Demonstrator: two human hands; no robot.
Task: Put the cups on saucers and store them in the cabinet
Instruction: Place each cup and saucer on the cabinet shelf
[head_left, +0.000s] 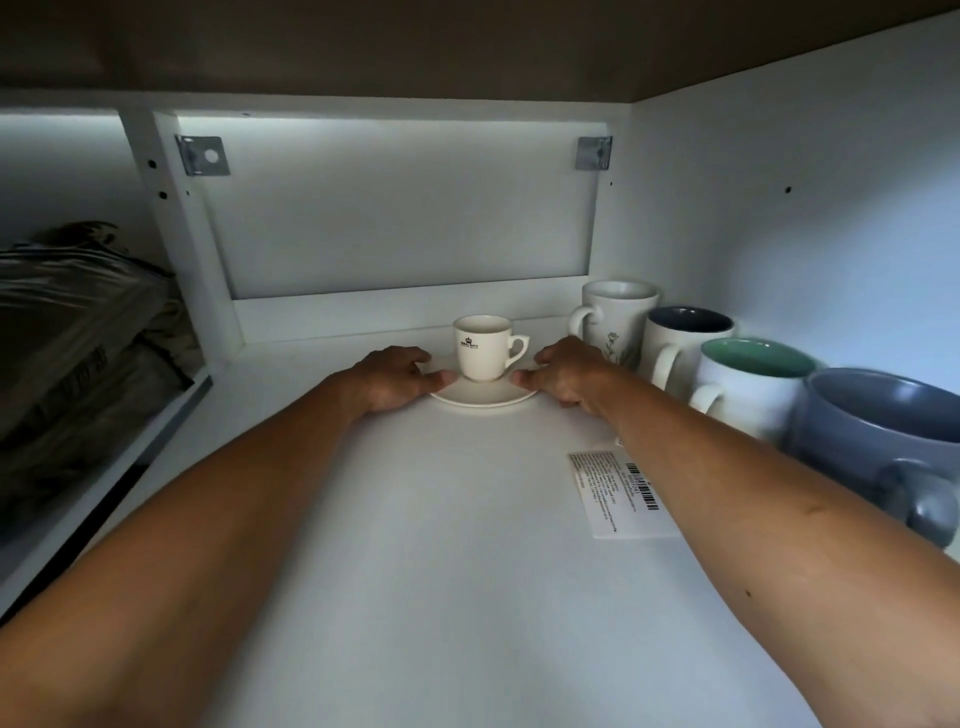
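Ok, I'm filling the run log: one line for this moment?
stage: placing | cup on saucer | left hand, right hand at saucer rim | cabinet shelf

Dim overall, bluish cast. Brightest strip runs along top of the cabinet back panel (405, 208), glow fading downward. Shelf (441, 545) evenly lit, soft shadow under both forearms. Ceiling panel dark brown, murky. Wide-angle bending at edges; grey-blue mug (878, 441) at right smeared, soft. Left compartment nearly black.

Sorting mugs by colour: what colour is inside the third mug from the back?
Green inside, clearest in the head view.
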